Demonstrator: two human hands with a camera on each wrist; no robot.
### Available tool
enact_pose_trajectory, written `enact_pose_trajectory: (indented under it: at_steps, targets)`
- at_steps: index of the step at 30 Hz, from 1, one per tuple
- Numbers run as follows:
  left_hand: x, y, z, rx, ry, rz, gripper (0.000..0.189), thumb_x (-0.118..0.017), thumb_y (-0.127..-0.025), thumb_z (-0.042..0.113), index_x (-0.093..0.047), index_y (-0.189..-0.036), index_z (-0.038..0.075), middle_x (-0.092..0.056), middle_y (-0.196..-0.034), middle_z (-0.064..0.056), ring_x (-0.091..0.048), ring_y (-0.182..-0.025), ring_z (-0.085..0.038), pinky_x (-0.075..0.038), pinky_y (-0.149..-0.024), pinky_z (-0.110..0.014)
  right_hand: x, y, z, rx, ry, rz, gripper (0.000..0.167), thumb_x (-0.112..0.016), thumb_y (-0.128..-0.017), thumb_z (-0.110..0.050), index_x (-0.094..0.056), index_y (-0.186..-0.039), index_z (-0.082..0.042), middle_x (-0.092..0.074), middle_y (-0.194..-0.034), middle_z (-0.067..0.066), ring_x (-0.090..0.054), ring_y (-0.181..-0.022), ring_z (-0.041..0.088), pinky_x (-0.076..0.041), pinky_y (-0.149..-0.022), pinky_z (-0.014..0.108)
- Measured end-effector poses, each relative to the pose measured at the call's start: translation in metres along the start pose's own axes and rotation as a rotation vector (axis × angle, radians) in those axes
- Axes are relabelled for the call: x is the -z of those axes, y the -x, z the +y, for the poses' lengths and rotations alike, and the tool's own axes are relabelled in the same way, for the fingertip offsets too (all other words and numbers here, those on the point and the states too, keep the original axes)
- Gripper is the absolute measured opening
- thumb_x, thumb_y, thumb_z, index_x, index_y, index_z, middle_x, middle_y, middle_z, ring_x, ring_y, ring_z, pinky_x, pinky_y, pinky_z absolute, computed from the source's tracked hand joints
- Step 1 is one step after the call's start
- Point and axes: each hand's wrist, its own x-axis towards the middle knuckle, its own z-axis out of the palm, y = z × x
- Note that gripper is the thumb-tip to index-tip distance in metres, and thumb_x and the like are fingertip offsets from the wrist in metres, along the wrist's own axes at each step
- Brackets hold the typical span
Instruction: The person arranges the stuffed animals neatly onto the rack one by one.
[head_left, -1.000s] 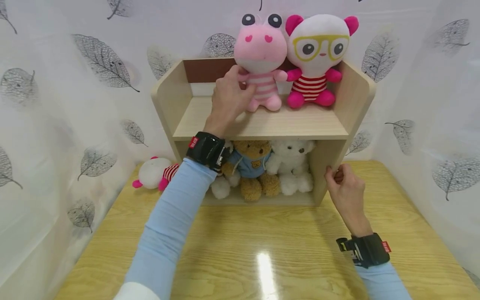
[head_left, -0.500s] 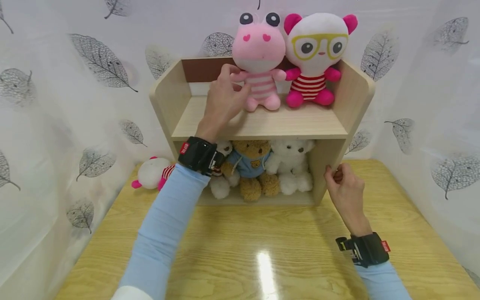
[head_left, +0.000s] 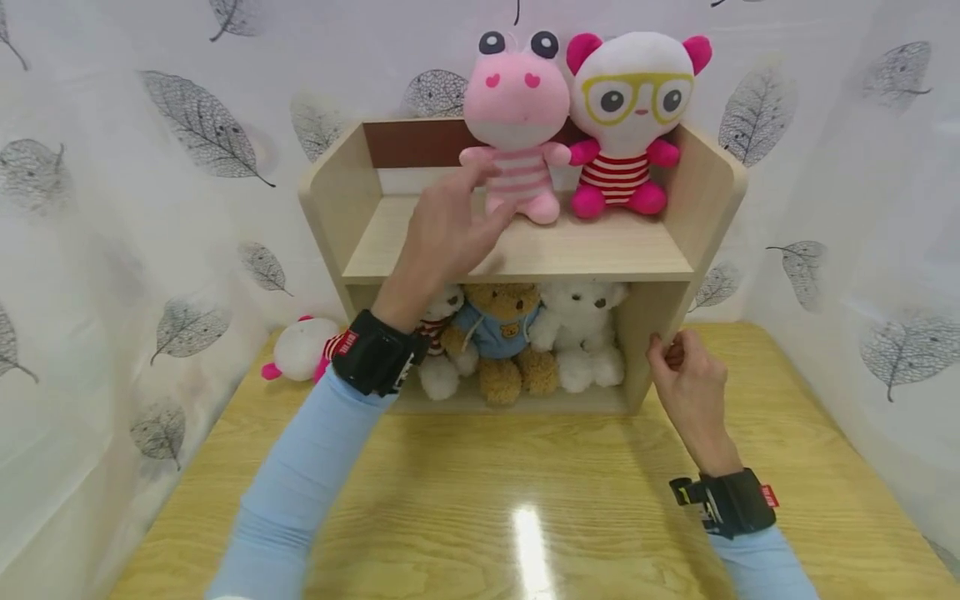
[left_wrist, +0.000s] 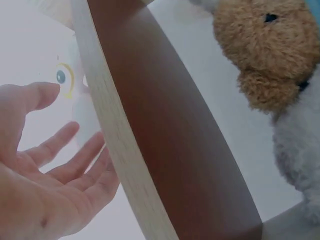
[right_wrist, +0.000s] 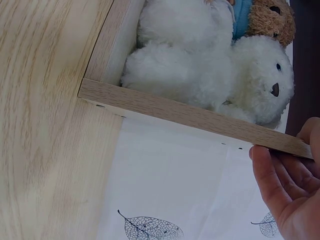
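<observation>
On the upper level of the wooden shelf sits a pink hippo plush, upright. My left hand is in front of its lower left side, fingers spread and holding nothing; the left wrist view shows the fingers apart, near the shelf's board edge. To the hippo's right sits a white-and-pink panda plush with yellow glasses and a red striped body. Lower right, my right hand pinches the front edge of the shelf's right side panel, thumb on one face and fingers on the other.
The lower level holds a brown teddy bear in a blue hoodie, a white bear and a partly hidden plush in stripes. Another panda plush lies on the wooden table left of the shelf. Leaf-patterned cloth surrounds the table.
My left hand has let go of the hippo's arm and drawn back down and toward me, its fingers opening. The hippo stays seated. My right hand keeps its hold on the side panel.
</observation>
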Motion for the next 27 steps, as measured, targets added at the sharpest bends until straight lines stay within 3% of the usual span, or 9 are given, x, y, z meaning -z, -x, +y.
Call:
enact_pose_trajectory:
  at_steps: [2, 7, 14, 27]
  targets:
    - [0.0, 0.008, -0.001, -0.072, -0.016, -0.004, 0.048, -0.069, -0.096, 0.03, -0.06, -0.139, 0.011, -0.065, -0.138, -0.008, -0.06, -0.129, -0.022, -0.048, -0.106, -0.037, -0.001, 0.0, 0.0, -0.001, 0.002, 0.001, 0.014, -0.071, -0.088, -0.003, -0.062, -0.081, 0.005, -0.067, -0.064, 0.019, -0.064, -0.05, 0.033, -0.036, -0.055, 0.006]
    - [0.0, 0.025, -0.004, -0.166, -0.016, -0.049, 0.051, -0.071, -0.095, 0.032, -0.06, -0.141, 0.012, -0.063, -0.138, -0.01, -0.056, -0.129, -0.028, -0.047, -0.105, -0.042, 0.0, -0.001, -0.001, -0.007, 0.01, 0.002, 0.015, -0.07, -0.089, -0.003, -0.061, -0.081, 0.005, -0.067, -0.063, 0.019, -0.065, -0.05, 0.032, -0.036, -0.055, 0.007]
    - [-0.001, 0.044, -0.008, -0.24, 0.002, -0.108, 0.051, -0.072, -0.096, 0.031, -0.059, -0.142, 0.014, -0.061, -0.141, -0.009, -0.055, -0.131, -0.025, -0.049, -0.102, -0.041, 0.0, 0.0, -0.002, -0.01, 0.004, -0.011, 0.014, -0.07, -0.089, -0.003, -0.061, -0.081, 0.005, -0.067, -0.064, 0.019, -0.065, -0.051, 0.032, -0.036, -0.056, 0.005]
    - [-0.009, 0.065, -0.003, -0.388, 0.06, -0.118, 0.048, -0.072, -0.096, 0.027, -0.06, -0.139, 0.009, -0.06, -0.14, -0.01, -0.054, -0.134, -0.025, -0.046, -0.109, -0.04, 0.002, -0.001, -0.003, -0.004, 0.017, -0.016, 0.015, -0.069, -0.09, -0.003, -0.06, -0.081, 0.005, -0.066, -0.063, 0.018, -0.064, -0.05, 0.031, -0.037, -0.054, 0.009]
